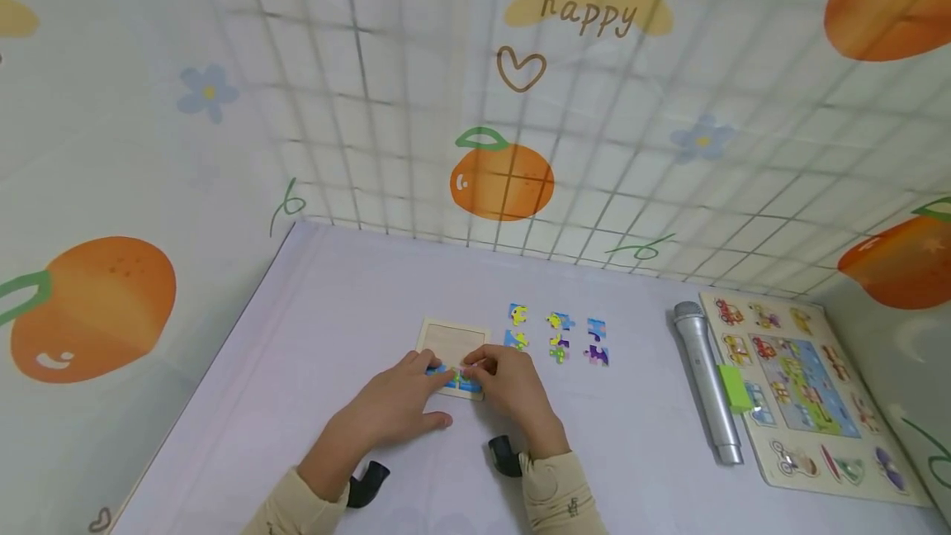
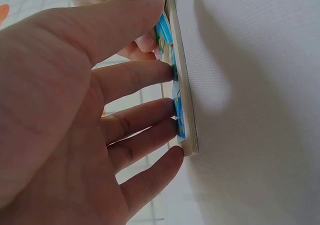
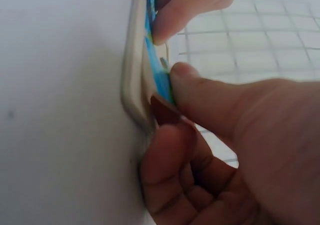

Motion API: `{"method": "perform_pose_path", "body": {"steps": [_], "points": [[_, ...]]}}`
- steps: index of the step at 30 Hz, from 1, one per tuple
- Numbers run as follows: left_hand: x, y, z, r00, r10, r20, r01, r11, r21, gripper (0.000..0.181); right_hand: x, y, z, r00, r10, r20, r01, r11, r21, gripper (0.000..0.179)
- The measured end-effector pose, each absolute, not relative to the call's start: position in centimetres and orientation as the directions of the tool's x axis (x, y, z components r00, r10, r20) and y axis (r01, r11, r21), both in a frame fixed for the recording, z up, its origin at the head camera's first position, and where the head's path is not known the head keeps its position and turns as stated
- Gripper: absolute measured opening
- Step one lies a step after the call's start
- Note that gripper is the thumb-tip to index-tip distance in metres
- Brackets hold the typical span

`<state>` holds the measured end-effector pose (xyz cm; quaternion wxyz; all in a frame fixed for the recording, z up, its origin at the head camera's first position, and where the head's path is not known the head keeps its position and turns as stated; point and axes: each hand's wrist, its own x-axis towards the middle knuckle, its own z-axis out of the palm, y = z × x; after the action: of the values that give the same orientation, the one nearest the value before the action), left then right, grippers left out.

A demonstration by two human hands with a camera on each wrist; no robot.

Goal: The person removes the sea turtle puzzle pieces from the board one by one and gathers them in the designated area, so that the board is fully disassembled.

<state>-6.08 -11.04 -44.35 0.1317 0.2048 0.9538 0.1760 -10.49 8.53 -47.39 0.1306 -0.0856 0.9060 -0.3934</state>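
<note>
In the head view a small wooden puzzle tray (image 1: 456,325) lies on the table, with blue puzzle pieces along its near side. My left hand (image 1: 394,401) reaches over the tray's left part. Its fingertips rest on the blue pieces (image 2: 179,112) in the left wrist view, fingers nearly straight and spread. At the tray's near right corner my right hand (image 1: 514,384) pinches a blue puzzle piece (image 3: 161,80) between thumb and fingers. That piece sits tilted, one edge raised off the tray, in the right wrist view. Fingers partly cover the pieces in the head view.
Several loose puzzle pieces (image 1: 559,321) lie in rows right of the tray. Farther right are a silver microphone (image 1: 708,382), a green block (image 1: 735,389) and a large wooden picture board (image 1: 798,469). A wire grid behind printed cloth (image 1: 416,147) rises at the back.
</note>
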Motion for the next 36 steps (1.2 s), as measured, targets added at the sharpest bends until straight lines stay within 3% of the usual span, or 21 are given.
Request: {"method": "perform_pose_path", "body": {"steps": [12,36], "points": [[-6.1,-11.1,-44.3,-0.880,0.444,-0.168,0.353,0.849,0.395,0.062,-10.5,8.8,-47.3,-0.963,-0.217,-0.158,-0.038,0.693,-0.720,0.017],[-6.1,-11.1,-44.4,-0.883,0.437,-0.173,0.342,0.849,0.402,0.058,-10.5,9.8,-46.7,-0.965,-0.127,-0.228,0.067,0.723,-0.687,0.015]]}}
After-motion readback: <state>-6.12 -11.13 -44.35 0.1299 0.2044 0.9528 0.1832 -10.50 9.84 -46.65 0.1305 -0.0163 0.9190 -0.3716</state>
